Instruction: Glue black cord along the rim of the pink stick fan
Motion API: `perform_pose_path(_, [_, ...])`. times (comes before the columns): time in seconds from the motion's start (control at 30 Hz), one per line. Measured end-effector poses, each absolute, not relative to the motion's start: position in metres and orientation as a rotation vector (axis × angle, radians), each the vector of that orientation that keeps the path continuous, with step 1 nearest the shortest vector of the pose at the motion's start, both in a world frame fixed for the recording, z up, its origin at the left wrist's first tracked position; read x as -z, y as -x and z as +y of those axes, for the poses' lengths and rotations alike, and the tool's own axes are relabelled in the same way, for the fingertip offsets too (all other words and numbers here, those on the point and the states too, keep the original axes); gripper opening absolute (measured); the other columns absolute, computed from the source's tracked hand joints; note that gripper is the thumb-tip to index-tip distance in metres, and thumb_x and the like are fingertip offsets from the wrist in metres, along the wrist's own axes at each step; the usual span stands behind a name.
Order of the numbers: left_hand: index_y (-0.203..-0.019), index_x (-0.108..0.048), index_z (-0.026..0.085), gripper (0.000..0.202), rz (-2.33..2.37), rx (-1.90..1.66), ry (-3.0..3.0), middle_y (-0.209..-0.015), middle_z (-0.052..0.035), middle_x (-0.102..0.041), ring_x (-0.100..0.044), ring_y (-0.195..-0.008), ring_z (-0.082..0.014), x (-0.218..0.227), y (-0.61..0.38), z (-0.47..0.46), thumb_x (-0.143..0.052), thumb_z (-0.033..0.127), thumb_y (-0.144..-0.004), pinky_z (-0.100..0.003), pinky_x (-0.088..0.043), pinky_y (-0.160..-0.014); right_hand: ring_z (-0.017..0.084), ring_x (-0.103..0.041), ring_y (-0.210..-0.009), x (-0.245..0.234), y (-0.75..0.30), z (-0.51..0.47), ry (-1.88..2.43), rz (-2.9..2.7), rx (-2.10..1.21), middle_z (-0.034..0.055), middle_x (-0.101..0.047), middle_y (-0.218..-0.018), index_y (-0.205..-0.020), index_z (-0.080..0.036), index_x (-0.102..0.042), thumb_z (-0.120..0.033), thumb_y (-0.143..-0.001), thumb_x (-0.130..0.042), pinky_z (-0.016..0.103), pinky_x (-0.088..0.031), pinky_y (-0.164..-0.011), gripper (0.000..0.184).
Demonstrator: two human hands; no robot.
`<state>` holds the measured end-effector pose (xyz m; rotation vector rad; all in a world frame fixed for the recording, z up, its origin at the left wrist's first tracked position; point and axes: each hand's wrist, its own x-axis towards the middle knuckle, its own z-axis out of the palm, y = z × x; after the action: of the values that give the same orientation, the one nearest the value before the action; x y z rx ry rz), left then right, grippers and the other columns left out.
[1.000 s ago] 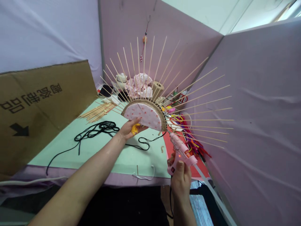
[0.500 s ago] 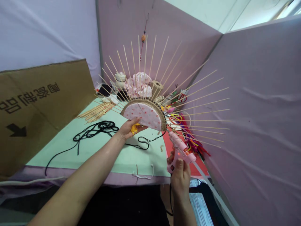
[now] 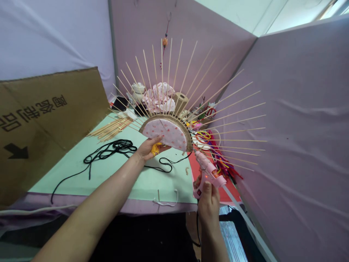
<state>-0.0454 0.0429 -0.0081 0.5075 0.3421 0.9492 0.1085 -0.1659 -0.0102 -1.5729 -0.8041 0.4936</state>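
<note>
My left hand [image 3: 152,147] grips the lower edge of a half-round piece [image 3: 166,133] covered in white cloth with pink spots, the thumb on its front. Thin wooden sticks [image 3: 188,65] fan out from its brown curved rim. A yellow tassel [image 3: 156,148] hangs at the left fingers. In my right hand [image 3: 207,196] is a pink hot glue gun [image 3: 208,173], its small orange light lit. The gun's nozzle is at the rim's lower right end; whether it touches is hard to tell. A black cord [image 3: 180,160] runs to that same corner.
Loose wooden sticks [image 3: 111,129] and a tangle of black cord [image 3: 114,151] lie on the pale green table [image 3: 109,185]. A cardboard sheet [image 3: 51,127] stands left. Behind are pink spotted cloth [image 3: 159,96] and a brown roll [image 3: 180,102]. Coloured strips [image 3: 226,167] lie at right.
The view has shifted very slightly. Both hands keep their hold, and the glue gun stays at the rim's lower right end.
</note>
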Motion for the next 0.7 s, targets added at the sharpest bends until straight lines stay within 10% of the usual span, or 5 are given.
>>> perform_pose_path(0.7, [-0.097,-0.062,0.016,0.021,0.359,-0.978,-0.551,-0.080,-0.0039,-0.073,-0.071,-0.079,-0.0193,0.008,0.045,0.043,-0.066,0.012,-0.078,-0.045,-0.051,-0.095,0.014,-0.054,-0.058,0.003,-0.106,-0.175,1.589,-0.858,-0.501,0.0038,-0.060,-0.070,-0.083,-0.016,-0.060,-0.071,-0.079,-0.045,0.026,-0.045,-0.052,0.057])
